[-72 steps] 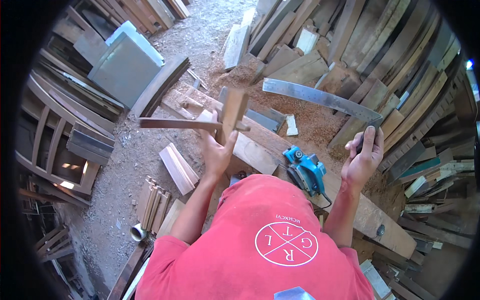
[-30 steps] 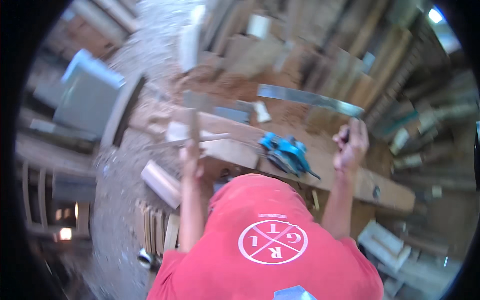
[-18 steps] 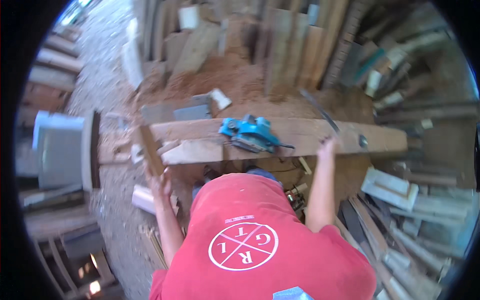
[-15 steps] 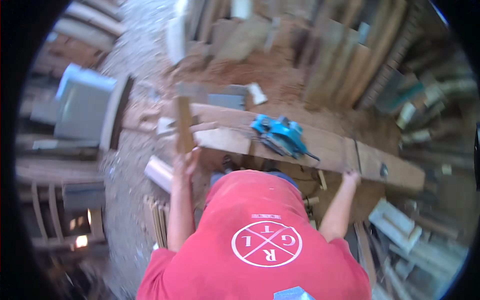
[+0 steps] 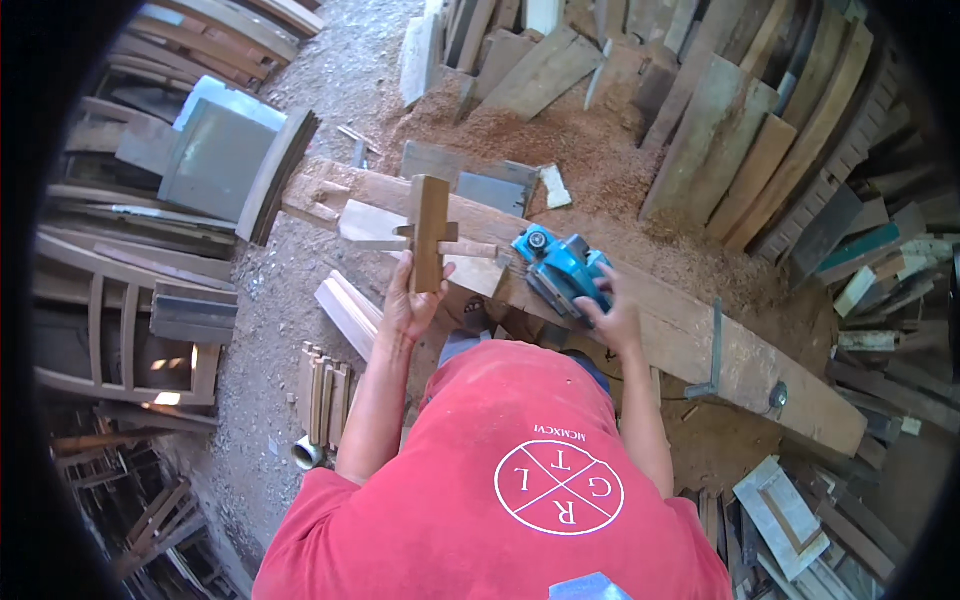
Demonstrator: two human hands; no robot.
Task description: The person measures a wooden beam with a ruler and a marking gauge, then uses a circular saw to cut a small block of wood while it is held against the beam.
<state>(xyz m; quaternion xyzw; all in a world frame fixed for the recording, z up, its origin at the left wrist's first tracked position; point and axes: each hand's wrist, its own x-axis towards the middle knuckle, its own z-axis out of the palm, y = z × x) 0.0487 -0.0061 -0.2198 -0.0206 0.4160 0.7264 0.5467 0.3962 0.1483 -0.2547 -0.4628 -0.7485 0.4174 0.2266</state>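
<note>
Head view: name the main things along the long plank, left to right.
Wooden block tool in the left hand, blue power planer with the right hand at it, metal square, small dark round object.

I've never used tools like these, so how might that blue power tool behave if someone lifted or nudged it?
The blue power tool would probably feel stiff, as it looks hard-shelled, and fairly heavy, being so bulky. Nudged along the wooden beam, it would likely slide or tip rather than roll, since its shape is blocky.

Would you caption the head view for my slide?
Left hand holding a cross-shaped wooden tool, right hand at a blue planer on a plank.
</note>
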